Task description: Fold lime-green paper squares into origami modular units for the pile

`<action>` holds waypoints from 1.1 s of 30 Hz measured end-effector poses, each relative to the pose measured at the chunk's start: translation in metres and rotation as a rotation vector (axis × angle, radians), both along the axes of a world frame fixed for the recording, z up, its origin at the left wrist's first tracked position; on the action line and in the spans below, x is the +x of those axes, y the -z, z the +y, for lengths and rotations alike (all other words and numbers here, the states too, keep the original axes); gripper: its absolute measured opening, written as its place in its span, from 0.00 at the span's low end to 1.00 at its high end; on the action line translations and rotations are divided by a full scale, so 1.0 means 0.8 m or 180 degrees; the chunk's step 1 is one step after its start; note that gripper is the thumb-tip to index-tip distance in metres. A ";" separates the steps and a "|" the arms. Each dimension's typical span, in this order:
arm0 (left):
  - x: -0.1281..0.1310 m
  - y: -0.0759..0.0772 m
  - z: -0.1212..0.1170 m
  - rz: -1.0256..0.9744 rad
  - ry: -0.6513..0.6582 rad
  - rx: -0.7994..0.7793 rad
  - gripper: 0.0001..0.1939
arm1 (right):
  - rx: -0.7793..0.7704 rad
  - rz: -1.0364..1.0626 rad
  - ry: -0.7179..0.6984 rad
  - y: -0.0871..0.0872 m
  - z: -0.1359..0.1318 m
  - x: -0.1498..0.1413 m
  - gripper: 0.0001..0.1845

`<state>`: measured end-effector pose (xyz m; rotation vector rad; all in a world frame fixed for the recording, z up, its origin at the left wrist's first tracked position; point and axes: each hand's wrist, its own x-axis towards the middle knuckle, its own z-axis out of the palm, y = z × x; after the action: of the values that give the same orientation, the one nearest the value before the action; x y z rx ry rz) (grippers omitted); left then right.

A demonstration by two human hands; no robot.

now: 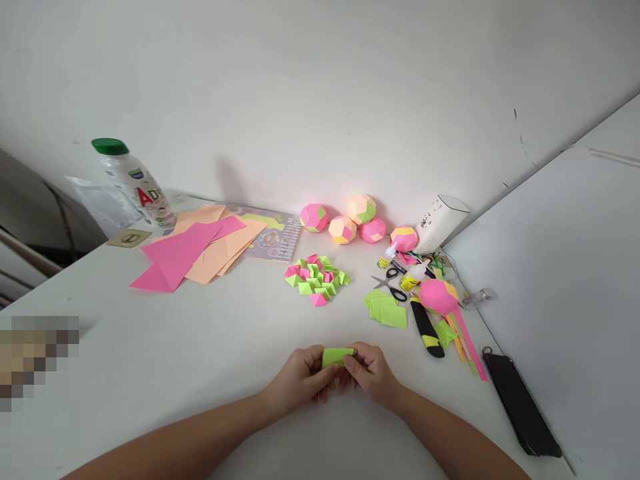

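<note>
A small green paper piece (336,355), with a straight upper edge like a fold, is held above the white table between both hands. My left hand (303,375) pinches its left end, thumb in front. On its right end, my right hand (373,373) presses with thumb and fingers. The fingers behind the paper are partly hidden. Beyond the hands lies a pile of small folded green and pink paper units (317,277). Several green paper squares (385,309) overlap to the right of that pile.
Faceted paper balls (345,229) line the wall. Scissors (390,283), glue bottles (414,275), a utility knife (427,327) and a black phone (523,403) lie at right. Pink and peach sheets (193,250), a notebook (280,237) and a white bottle (135,183) stand at left.
</note>
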<state>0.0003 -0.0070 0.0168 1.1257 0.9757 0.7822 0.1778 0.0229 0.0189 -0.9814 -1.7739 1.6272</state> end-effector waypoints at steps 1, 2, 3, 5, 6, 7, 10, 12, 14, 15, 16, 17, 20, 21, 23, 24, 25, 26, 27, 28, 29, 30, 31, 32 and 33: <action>0.000 -0.001 0.000 0.0025 0.0019 0.0011 0.16 | 0.0006 0.0000 -0.0019 0.000 0.000 0.000 0.14; 0.000 -0.001 0.000 0.0036 0.0032 0.0017 0.16 | 0.0000 -0.0002 -0.0038 0.000 0.000 0.000 0.14; 0.000 -0.002 0.000 0.0038 0.0041 0.0026 0.16 | -0.0015 -0.0002 -0.0054 0.000 0.000 0.000 0.15; 0.001 -0.004 0.000 0.0021 0.0073 0.0050 0.15 | -0.0068 -0.0004 -0.0076 0.000 -0.001 0.000 0.15; 0.001 -0.005 0.000 0.0006 0.0090 0.0060 0.15 | -0.0093 -0.0009 -0.0074 0.000 -0.001 0.000 0.15; 0.001 -0.006 0.000 -0.0010 0.0096 0.0069 0.15 | -0.0110 -0.0016 -0.0061 -0.001 -0.001 0.000 0.15; 0.001 -0.007 -0.001 -0.0049 0.0081 0.0072 0.14 | -0.0119 -0.0018 -0.0033 -0.001 -0.001 0.000 0.13; 0.001 -0.007 -0.002 -0.0043 0.0059 0.0062 0.15 | -0.0110 -0.0002 -0.0045 -0.001 -0.001 -0.001 0.11; 0.001 -0.005 -0.002 -0.0030 0.0041 0.0056 0.15 | -0.0126 -0.0014 -0.0069 0.001 -0.001 -0.001 0.09; 0.001 -0.005 -0.002 -0.0029 0.0036 0.0055 0.15 | -0.0138 -0.0031 -0.0068 0.002 -0.002 -0.001 0.09; 0.001 -0.004 -0.003 -0.0030 0.0037 0.0060 0.16 | -0.0150 -0.0054 -0.0064 0.003 -0.002 -0.001 0.08; 0.001 -0.003 -0.003 -0.0025 0.0048 0.0071 0.16 | -0.0156 -0.0083 -0.0058 0.004 -0.002 -0.001 0.07; 0.000 -0.003 -0.004 0.0022 0.0088 0.0104 0.16 | -0.0159 -0.0149 -0.0035 0.004 -0.003 -0.001 0.05; 0.000 -0.003 -0.004 0.0029 0.0086 0.0097 0.16 | -0.0173 -0.0155 -0.0017 0.003 -0.003 -0.002 0.04; -0.001 -0.003 -0.004 -0.0002 0.0068 0.0033 0.16 | -0.0278 -0.0125 0.0016 0.002 -0.002 -0.001 0.03; -0.001 -0.003 -0.003 -0.0038 0.0054 -0.0013 0.16 | -0.0354 -0.0090 0.0022 0.001 -0.001 0.000 0.03; -0.001 -0.002 -0.002 -0.0080 0.0038 -0.0056 0.16 | -0.0432 -0.0028 0.0021 0.001 0.001 0.001 0.03; -0.002 -0.001 -0.001 -0.0127 0.0001 -0.0094 0.16 | -0.0509 0.0067 0.0023 0.002 0.002 0.002 0.03; -0.002 0.000 0.000 -0.0173 -0.0064 -0.0125 0.17 | -0.0576 0.0197 0.0035 0.003 0.004 0.003 0.04; -0.002 0.001 0.000 -0.0215 -0.0146 -0.0150 0.17 | -0.0629 0.0350 0.0062 0.004 0.005 0.004 0.05; -0.002 0.001 0.001 -0.0250 -0.0224 -0.0164 0.17 | -0.0661 0.0503 0.0104 0.005 0.006 0.005 0.07; -0.002 0.002 0.002 -0.0273 -0.0272 -0.0167 0.17 | -0.0682 0.0624 0.0128 0.006 0.007 0.005 0.08; -0.002 0.002 0.002 -0.0283 -0.0280 -0.0156 0.17 | -0.0683 0.0686 0.0127 0.006 0.007 0.005 0.09; -0.002 0.002 0.002 -0.0277 -0.0243 -0.0136 0.17 | -0.0663 0.0683 0.0107 0.005 0.006 0.004 0.09; -0.002 0.002 0.002 -0.0260 -0.0173 -0.0107 0.17 | -0.0623 0.0621 0.0078 0.004 0.005 0.003 0.11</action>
<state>-0.0011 -0.0058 0.0151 1.0341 0.9509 0.8461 0.1798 0.0272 0.0156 -0.8908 -1.4906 1.8400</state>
